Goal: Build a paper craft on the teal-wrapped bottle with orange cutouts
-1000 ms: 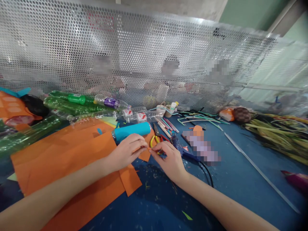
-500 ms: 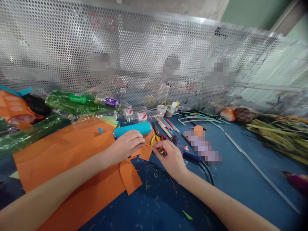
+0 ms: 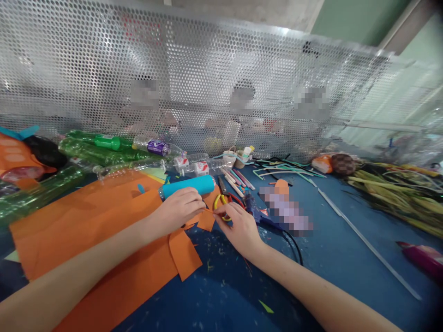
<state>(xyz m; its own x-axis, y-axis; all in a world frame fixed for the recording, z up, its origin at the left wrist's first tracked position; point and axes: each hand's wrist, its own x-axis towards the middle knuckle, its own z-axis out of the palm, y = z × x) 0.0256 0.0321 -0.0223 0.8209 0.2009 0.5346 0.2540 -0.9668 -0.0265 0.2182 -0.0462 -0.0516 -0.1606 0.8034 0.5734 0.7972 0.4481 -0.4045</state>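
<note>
Between my two hands is a thin orange paper strip [image 3: 208, 210], pinched at both ends. My left hand [image 3: 180, 206] is closed on its left end, just in front of a bottle wrapped in blue paper [image 3: 188, 186]. My right hand [image 3: 239, 227] pinches the other end with thumb and forefinger. Scissors with yellow and red handles [image 3: 217, 201] lie right behind my right fingers. A blue glue gun [image 3: 266, 221] with a black cord rests to the right of that hand. Orange paper sheets [image 3: 131, 272] spread under my left forearm, with a smaller cut piece [image 3: 185, 255] beside them.
Green plastic bottles [image 3: 104, 154] and clear bottles [image 3: 202, 167] lie at the back left. Chalk-like sticks [image 3: 238, 180] and straws [image 3: 290, 169] sit behind my hands. Dry husks [image 3: 398, 193] and a long clear glue stick [image 3: 367, 246] are at right. A perforated metal screen [image 3: 197, 78] stands behind.
The whole view has shifted slightly. Both hands stay on the orange strip, and less of it shows between the fingers. Other things have kept their places.
</note>
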